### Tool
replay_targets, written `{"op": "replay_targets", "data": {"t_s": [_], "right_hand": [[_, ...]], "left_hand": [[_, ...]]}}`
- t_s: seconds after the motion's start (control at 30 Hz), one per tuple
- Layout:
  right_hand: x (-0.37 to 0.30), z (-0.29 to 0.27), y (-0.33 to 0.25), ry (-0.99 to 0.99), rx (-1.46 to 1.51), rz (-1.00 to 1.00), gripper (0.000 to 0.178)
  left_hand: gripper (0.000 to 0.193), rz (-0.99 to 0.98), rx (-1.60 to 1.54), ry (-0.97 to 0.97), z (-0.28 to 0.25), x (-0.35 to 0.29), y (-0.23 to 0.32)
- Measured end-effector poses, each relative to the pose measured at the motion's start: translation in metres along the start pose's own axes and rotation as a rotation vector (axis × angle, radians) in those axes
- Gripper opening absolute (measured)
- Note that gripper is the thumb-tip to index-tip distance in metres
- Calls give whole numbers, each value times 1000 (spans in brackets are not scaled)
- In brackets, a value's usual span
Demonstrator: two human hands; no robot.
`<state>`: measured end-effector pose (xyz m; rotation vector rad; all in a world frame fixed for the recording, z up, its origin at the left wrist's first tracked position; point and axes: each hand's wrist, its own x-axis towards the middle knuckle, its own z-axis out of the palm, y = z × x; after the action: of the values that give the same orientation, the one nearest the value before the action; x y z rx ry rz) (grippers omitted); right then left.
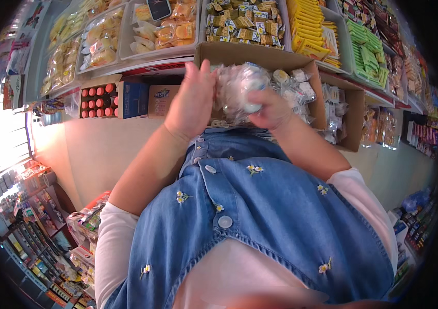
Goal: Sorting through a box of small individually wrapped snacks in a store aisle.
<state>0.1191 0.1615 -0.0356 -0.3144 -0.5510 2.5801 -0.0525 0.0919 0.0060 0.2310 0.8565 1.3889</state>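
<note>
Clear plastic packets [240, 82], one bunch: glossy, crinkled film, whitish with pale blue patches; blurred, contents unreadable. Location: above the open cardboard box [229, 50], beside similar white packets [305, 91] inside. Right hand [270, 109]: closed around the bunch. Left hand [192, 92]: flat, fingers extended, alongside; contact with film cannot be told.

Packets [239, 82]: clear plastic film, crinkled, glossy. Box [257, 52]: brown cardboard, matt. Tray [198, 26]: pale plastic, smooth. Yellow packs [304, 31]: film wrappers, shiny. Dress [286, 206]: blue denim cloth, matt, with raised thread embroidery. Button [224, 222]: pale, smooth, slightly glossy. Sleeve [363, 198]: white cloth, matt. Floor [100, 159]: looks smooth, low sheen.
</note>
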Motion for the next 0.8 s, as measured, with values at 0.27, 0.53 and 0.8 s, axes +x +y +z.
{"op": "replay_targets", "data": {"t_s": [0.27,0.53,0.8], "right_hand": [[-50,-58,-73,52,-28,-382,70],[-87,-63,-51,157,85,-363,80],[-115,-56,-44,208,149,-373,81]], "left_hand": [[39,-128,1177,93,-1,45,33],[28,-493,2563,-848,-33,98,-78],[24,-145,2623,-957,-68,119,-104]]}}
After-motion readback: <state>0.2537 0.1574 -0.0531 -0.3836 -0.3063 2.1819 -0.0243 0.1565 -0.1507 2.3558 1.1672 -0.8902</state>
